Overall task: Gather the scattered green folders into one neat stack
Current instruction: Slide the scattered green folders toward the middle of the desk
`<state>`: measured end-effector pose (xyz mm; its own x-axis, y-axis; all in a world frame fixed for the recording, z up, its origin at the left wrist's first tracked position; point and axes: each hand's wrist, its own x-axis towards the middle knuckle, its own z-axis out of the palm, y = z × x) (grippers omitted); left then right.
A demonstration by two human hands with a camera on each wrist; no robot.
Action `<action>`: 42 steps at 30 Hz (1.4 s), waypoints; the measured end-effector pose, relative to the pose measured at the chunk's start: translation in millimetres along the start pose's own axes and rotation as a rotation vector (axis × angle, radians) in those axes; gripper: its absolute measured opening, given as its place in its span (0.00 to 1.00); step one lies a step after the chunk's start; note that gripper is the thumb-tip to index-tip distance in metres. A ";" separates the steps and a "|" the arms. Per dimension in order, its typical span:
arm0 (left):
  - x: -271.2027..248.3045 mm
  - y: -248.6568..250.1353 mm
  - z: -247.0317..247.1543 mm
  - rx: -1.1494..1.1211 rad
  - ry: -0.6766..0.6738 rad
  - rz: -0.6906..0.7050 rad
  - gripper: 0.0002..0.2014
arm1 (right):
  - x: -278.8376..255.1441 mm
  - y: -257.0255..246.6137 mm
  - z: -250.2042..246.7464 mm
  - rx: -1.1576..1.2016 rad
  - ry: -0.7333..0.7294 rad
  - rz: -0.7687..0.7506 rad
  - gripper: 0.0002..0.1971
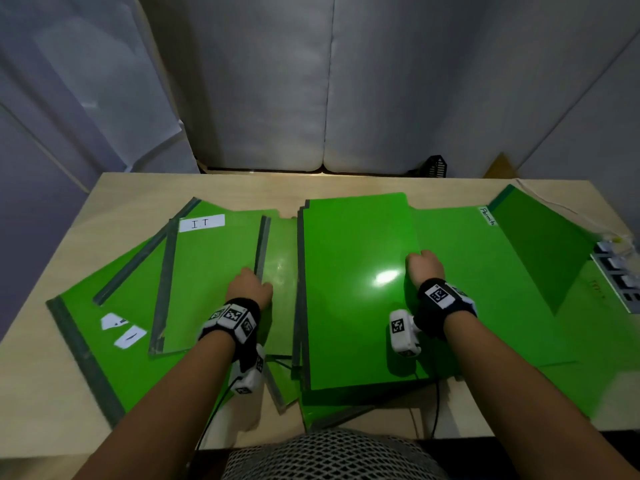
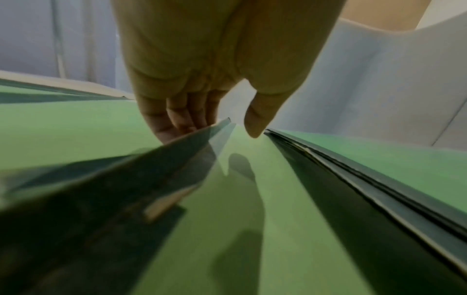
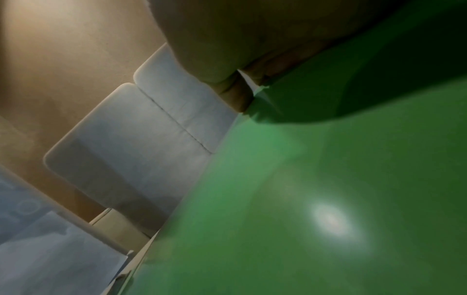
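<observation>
Several green folders lie spread over the wooden table [image 1: 138,188]. A folder labelled "I.T" [image 1: 207,271] lies at the left on a bigger folder [image 1: 86,323]. My left hand [image 1: 249,285] has its fingers [image 2: 177,127] straight down on the I.T folder [image 2: 76,129] just behind its dark right edge, with the thumb hanging free beyond that edge. In the middle lies a stack of folders [image 1: 353,289]. My right hand [image 1: 424,268] grips the right edge of its top folder [image 3: 303,199], fingers curled. A folder labelled "Permits" [image 1: 485,271] lies at the right, one flap [image 1: 540,251] raised.
A white power strip [image 1: 620,282] and a thin cable lie at the table's right edge. Two white label scraps [image 1: 124,330] sit on the big left folder. A black basket [image 1: 436,166] stands behind the table by the padded wall. A mesh chair back [image 1: 332,455] is at the front.
</observation>
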<state>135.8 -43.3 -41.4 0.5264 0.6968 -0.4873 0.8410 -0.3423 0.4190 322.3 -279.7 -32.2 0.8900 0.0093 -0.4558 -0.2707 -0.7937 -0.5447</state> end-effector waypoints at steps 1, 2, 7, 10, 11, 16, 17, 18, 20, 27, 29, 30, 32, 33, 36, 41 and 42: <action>-1.3 4.5 1.5 -0.040 0.003 -0.013 0.21 | 1.3 4.2 1.9 -0.002 -0.008 0.004 0.20; 0.3 6.7 3.8 -0.111 -0.013 -0.032 0.24 | 2.3 7.4 3.9 0.000 -0.016 0.008 0.20; 4.1 11.9 5.2 -0.486 -0.185 -0.128 0.37 | -2.3 12.7 14.2 0.045 -0.037 0.030 0.23; 1.4 12.1 6.6 -0.468 -0.097 -0.094 0.25 | -9.2 11.4 18.6 0.075 -0.049 0.021 0.24; -0.4 12.4 6.1 -0.450 -0.003 -0.070 0.21 | -9.4 11.9 19.9 0.084 -0.052 0.012 0.24; -13.2 27.4 -41.0 -0.264 0.397 0.051 0.17 | -6.1 11.2 14.5 0.144 -0.047 0.033 0.23; -10.4 31.4 -55.9 -0.203 0.436 0.074 0.17 | -2.5 11.3 13.8 0.136 -0.048 0.040 0.22; -7.4 37.2 -70.6 -0.142 0.452 0.099 0.17 | 0.9 11.3 10.8 0.110 -0.055 0.060 0.20; 2.1 48.7 -95.6 -0.051 0.455 0.146 0.17 | 10.2 13.6 6.5 0.069 -0.047 0.097 0.12; 20.0 70.8 -140.6 0.021 0.437 0.221 0.23 | 27.1 24.4 10.3 -0.062 -0.097 0.112 0.21; 27.1 57.0 -137.7 -0.081 0.390 0.161 0.24 | 25.1 23.8 8.1 -0.086 -0.061 0.112 0.21; 30.1 47.0 -132.4 -0.135 0.344 0.119 0.24 | 22.2 21.6 4.4 -0.088 -0.041 0.110 0.21; 33.4 22.2 -113.8 -0.209 0.208 0.037 0.24 | 23.1 21.1 -4.1 -0.118 -0.018 0.097 0.21; 32.3 9.7 -101.2 -0.235 0.126 -0.009 0.24 | 25.6 21.5 -8.5 -0.109 0.001 0.091 0.21; 22.2 -21.2 -61.4 -0.287 -0.078 -0.135 0.27 | 30.8 21.6 -19.7 -0.075 0.062 0.096 0.20; 13.2 -18.1 -33.2 -0.192 -0.143 -0.112 0.28 | 30.3 15.7 -28.9 -0.164 0.032 0.078 0.20; 13.1 -14.0 -33.1 -0.191 -0.144 -0.103 0.29 | 29.2 13.7 -29.5 -0.190 0.020 0.069 0.20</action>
<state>126.8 -8.6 -28.3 0.4632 0.6205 -0.6328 0.8594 -0.1399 0.4918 355.4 -308.3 -32.2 0.8794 -0.0603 -0.4722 -0.2592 -0.8926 -0.3688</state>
